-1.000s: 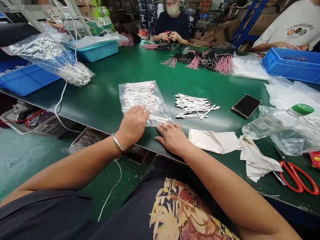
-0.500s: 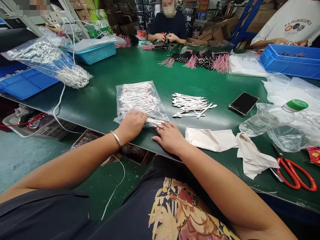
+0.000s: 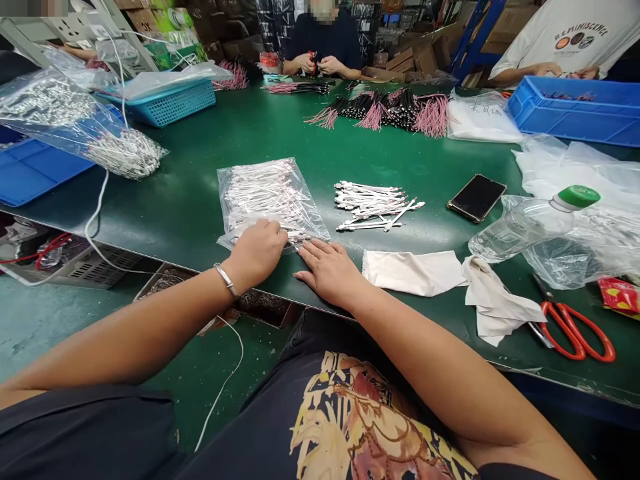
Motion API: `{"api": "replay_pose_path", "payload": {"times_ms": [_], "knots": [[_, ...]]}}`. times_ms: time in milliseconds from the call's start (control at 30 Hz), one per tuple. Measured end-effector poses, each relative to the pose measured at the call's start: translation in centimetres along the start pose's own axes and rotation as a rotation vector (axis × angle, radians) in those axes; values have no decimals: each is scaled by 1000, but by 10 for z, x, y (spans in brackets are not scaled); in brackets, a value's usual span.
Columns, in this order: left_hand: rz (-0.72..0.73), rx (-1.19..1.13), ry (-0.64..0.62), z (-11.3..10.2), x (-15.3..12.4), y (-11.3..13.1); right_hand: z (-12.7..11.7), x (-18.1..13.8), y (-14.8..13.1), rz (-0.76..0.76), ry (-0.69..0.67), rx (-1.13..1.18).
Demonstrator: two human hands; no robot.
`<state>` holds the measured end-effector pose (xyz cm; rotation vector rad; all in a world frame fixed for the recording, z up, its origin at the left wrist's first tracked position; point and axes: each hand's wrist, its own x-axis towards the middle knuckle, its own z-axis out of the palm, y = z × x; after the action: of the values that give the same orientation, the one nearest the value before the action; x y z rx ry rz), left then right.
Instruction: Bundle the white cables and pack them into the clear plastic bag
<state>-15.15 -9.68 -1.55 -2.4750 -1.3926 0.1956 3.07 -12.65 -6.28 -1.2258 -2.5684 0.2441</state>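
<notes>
Two bare hands work at the near edge of a green table (image 3: 400,157), where a clear plastic bag (image 3: 317,221) packed with white leads (image 3: 263,190) lies flat. The left hand (image 3: 257,252) rests on the bag's near edge, fingers curled; whether they pinch the plastic cannot be told. The right hand (image 3: 327,270) lies palm down and open, thumb apart, fingertips at the bag's near right corner and gripping nothing that shows. The bag stretches away to the far side of both hands, the left set well over its near edge, the right only at the corner. Inside, the leads run mostly left to right, across the line of the forearms.

To the right of the bag, just apart from it, sits a loose pile of similar leads (image 3: 370,200), also lying mainly left to right. It is on the far right side of the right hand, the nearer of the two. A white cloth (image 3: 413,272), phone (image 3: 477,198) and bottle (image 3: 520,230) lie farther right. On the far side, beyond bundled black-and-pink wires (image 3: 395,110), a co-worker in a dark top (image 3: 325,40) handles small items.
</notes>
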Motion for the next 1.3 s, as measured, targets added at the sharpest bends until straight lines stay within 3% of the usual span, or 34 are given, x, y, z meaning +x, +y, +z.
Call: {"api": "replay_pose_path", "payload": {"times_ms": [200, 433, 567, 667, 833, 967, 1033, 1133, 1300], "knots": [[-206, 6, -18, 14, 20, -10, -1, 0, 0, 12, -6, 0], [-187, -46, -17, 19, 15, -1, 1, 0, 1, -1, 3, 9], [-286, -52, -3, 29, 27, -11, 1, 1, 1, -3, 7, 6], [-265, -76, -55, 33, 33, -18, 2, 1, 3, -9, 20, 8], [-59, -98, -163, 7, 10, -1, -2, -1, 4, -39, 62, 21], [117, -206, -111, -34, 2, 18, -22, -12, 0, -38, 96, -25], [139, -250, -33, -49, 22, 20, -36, -16, 0, 22, 84, -47], [150, -256, 11, -55, 84, 17, -53, -10, 13, 163, 84, -84], [107, -246, -163, -46, 201, 20, -49, 18, 65, 334, 91, -117]]}}
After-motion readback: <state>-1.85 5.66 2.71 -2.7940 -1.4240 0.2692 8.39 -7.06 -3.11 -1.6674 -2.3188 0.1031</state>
